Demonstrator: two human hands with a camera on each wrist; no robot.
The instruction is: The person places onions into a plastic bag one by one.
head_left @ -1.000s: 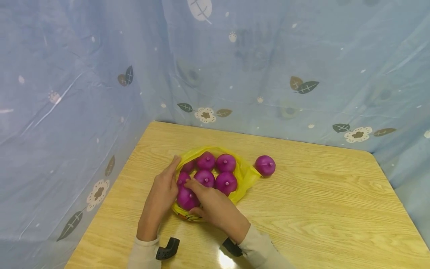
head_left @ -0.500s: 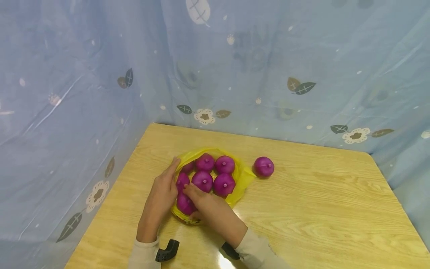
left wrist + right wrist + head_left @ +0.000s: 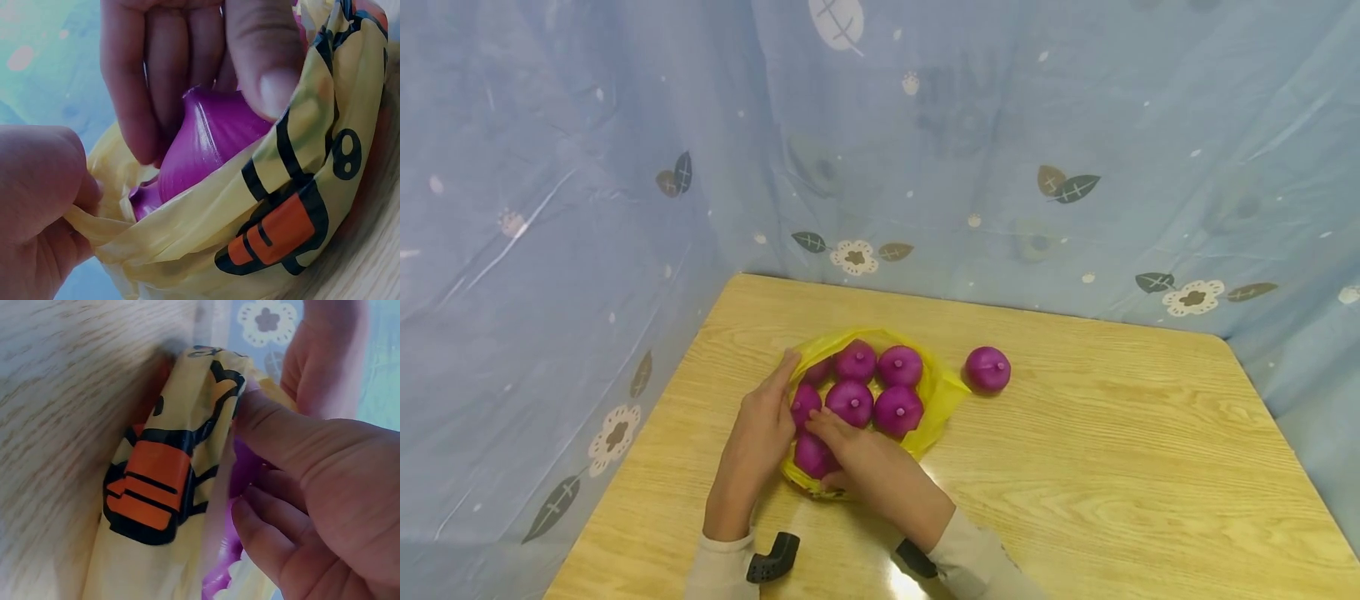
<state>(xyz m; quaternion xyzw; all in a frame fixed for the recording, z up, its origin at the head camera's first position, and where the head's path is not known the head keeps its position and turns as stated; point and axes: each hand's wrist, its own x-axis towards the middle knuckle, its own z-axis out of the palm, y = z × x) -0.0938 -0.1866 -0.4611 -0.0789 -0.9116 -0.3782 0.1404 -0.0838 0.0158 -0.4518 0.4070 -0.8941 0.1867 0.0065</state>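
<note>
A yellow plastic bag with black and orange print lies on the table, its mouth open upward. Several purple onions, one of them the middle onion, sit inside it. My left hand pinches the bag's left rim between thumb and fingers, best seen in the left wrist view. At the near side of the bag, my right hand grips an onion, thumb on one side and fingers on the other. Part of that onion is hidden by the hand and the bag's edge.
One loose onion rests on the wooden table to the right of the bag. Blue patterned curtains hang along the table's back and left sides. Black wrist mounts sit at both wrists.
My right hand has shifted slightly toward the near edge and now covers more of the onion it holds, including its stem. The left hand keeps its hold on the rim.
</note>
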